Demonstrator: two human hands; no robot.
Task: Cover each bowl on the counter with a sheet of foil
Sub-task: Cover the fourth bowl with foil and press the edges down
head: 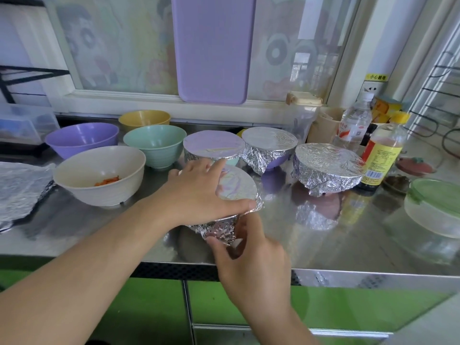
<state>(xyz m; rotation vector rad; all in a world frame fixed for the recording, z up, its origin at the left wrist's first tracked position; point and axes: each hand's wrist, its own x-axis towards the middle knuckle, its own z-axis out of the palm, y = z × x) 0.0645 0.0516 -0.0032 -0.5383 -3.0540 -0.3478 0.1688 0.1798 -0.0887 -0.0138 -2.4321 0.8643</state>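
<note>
A foil-wrapped bowl (pixel 236 188) stands near the front of the steel counter (pixel 323 245). My left hand (pixel 199 192) lies over its top and rim, thumb along the front edge. My right hand (pixel 249 247) pinches the crumpled foil against the bowl's lower side. Behind it stand three foil-covered bowls: a teal one (pixel 214 146), a purple one (pixel 270 145) and a larger one (pixel 328 165). Uncovered bowls sit to the left: cream with orange bits (pixel 99 175), purple (pixel 82 138), mint (pixel 155 144), yellow (pixel 144 119).
Loose foil sheets (pixel 20 188) lie at the counter's left end. A water bottle (pixel 354 123), a sauce bottle (pixel 383 153) and a glass container with a green lid (pixel 435 205) stand on the right. A purple cutting board (pixel 214 46) leans against the window.
</note>
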